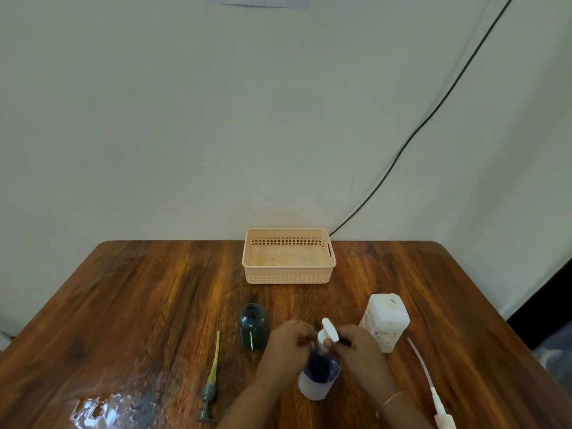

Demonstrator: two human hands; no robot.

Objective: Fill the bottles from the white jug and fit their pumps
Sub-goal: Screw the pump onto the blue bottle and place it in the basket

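A blue bottle [318, 377] with a white band stands at the near centre of the wooden table [154, 289]. A white pump [328, 331] sits on its neck. My left hand [289, 343] and my right hand [354, 343] both hold the bottle's neck just under the pump head, fingers curled round it. A dark green bottle [253, 326] without a pump stands to the left. The white jug [385, 320] stands to the right, its top uncapped. A grey pump with a yellow tube [212, 374] lies on the left, a white pump with a long tube [428, 382] on the right.
An empty peach plastic basket [289, 257] stands at the table's far edge against the wall. A wet patch [108, 408] shines on the near left of the table. A black cable [433, 113] runs down the wall behind the basket.
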